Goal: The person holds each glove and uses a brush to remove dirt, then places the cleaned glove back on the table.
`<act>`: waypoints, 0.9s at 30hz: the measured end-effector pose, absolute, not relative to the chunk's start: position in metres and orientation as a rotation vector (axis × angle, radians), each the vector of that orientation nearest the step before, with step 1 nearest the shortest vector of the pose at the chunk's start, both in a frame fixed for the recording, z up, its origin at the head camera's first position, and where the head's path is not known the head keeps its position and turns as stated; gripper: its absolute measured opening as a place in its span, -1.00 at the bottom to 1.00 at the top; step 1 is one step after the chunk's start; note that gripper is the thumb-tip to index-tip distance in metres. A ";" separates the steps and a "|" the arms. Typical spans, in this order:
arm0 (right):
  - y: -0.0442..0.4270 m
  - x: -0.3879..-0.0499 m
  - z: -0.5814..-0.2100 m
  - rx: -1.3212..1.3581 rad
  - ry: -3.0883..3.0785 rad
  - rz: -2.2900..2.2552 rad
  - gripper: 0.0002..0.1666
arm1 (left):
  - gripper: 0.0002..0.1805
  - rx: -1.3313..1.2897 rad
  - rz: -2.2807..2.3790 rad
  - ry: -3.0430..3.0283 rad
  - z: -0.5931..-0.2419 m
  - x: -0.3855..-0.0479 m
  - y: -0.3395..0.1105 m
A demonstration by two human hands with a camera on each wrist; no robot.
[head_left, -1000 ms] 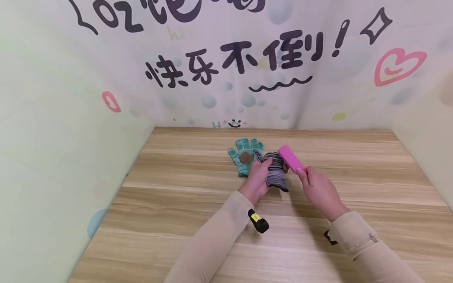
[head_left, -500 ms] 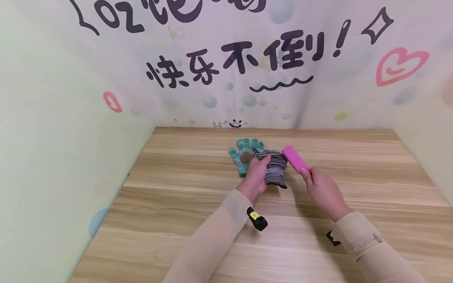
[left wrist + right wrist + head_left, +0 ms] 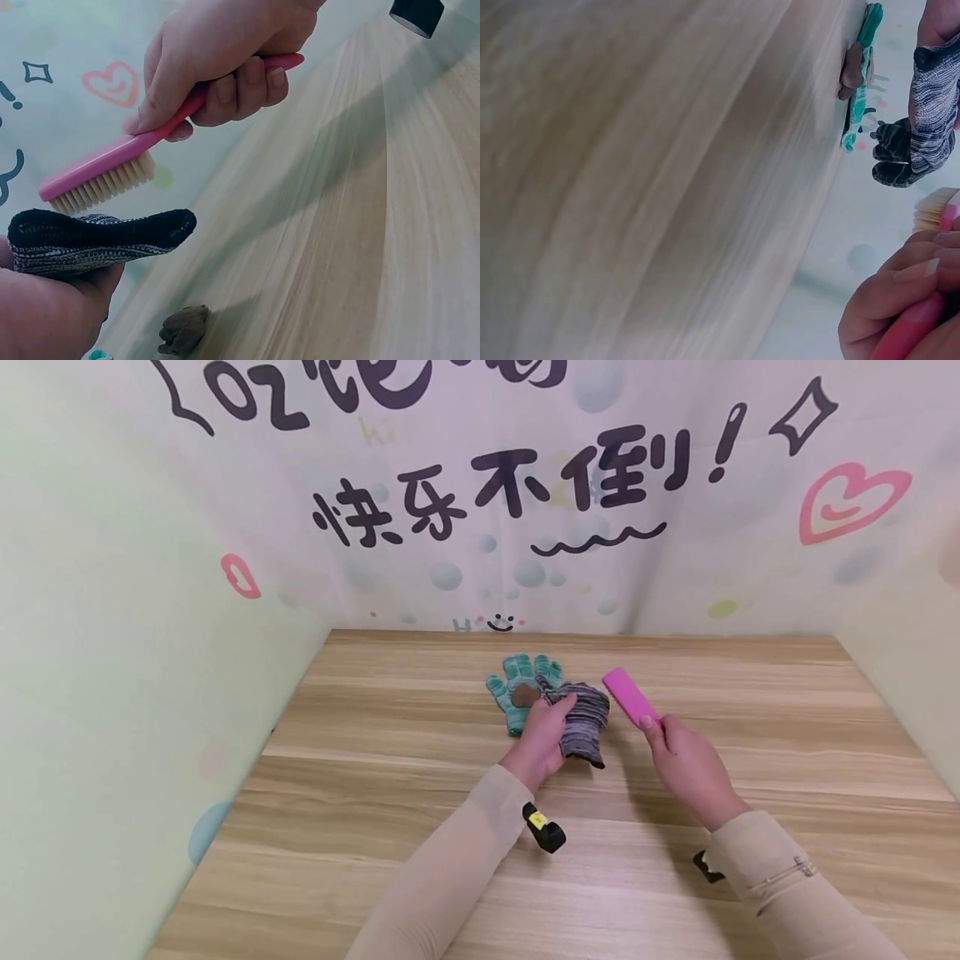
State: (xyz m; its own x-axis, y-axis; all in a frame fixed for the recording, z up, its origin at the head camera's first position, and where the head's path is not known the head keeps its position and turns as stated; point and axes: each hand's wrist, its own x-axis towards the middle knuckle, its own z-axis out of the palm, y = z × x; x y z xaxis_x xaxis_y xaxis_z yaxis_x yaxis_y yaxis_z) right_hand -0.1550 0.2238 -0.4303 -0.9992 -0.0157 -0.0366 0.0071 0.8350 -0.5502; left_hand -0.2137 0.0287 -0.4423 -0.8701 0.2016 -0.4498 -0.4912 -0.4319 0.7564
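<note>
In the head view my left hand (image 3: 542, 731) grips a grey-and-black striped knit glove (image 3: 587, 718), thumb on top, above the wooden table. The glove's dark cuff (image 3: 105, 231) faces the camera in the left wrist view, and dark finger ends (image 3: 892, 161) hang out in the right wrist view. My right hand (image 3: 686, 764) holds a pink brush (image 3: 628, 695) by its handle. Its pale bristles (image 3: 105, 187) point down, just above the striped glove; a small gap seems to separate them. A teal glove (image 3: 517, 718) lies behind my left hand, partly covered by it.
On the teal glove sits a brown patch or lump (image 3: 525, 695). A brown lump (image 3: 184, 330) also appears below the striped glove in the left wrist view; I cannot tell what it is. The wooden table (image 3: 360, 793) meets a printed wall sheet (image 3: 420, 577) at the back.
The pink brush has moved a little right, away from the striped glove's edge. A brown bit seen earlier beside that edge no longer shows in the head view. The left hand shifts only slightly.
</note>
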 end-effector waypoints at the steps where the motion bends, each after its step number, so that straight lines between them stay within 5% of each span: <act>1: 0.224 -0.155 -0.430 -0.006 2.974 -0.892 -0.23 | -0.11 -0.409 2.314 1.368 -0.443 -0.214 0.029; 6: 0.223 -0.155 -0.429 -0.005 2.982 -0.899 -0.24 | -0.16 -0.385 2.296 1.375 -0.443 -0.213 0.028; 14: 0.221 -0.155 -0.428 -0.004 2.986 -0.920 -0.23 | -0.63 -0.325 2.307 1.371 -0.444 -0.211 0.029; 23: 0.221 -0.154 -0.428 -0.029 3.009 -0.959 -0.31 | -0.49 -0.302 2.304 1.332 -0.449 -0.210 0.029; 27: 0.219 -0.152 -0.429 -0.035 3.048 -0.981 -0.44 | -0.58 -0.244 2.325 1.288 -0.450 -0.209 0.031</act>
State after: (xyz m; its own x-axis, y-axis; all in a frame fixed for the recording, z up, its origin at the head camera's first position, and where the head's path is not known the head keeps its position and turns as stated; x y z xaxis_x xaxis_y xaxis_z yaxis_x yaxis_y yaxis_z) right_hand -0.1524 0.2189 -0.4286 -0.9979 -0.0024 0.0640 -0.0393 0.8122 -0.5821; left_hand -0.2090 0.0305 -0.4500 -0.8747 0.3129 -0.3702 -0.4798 -0.4504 0.7530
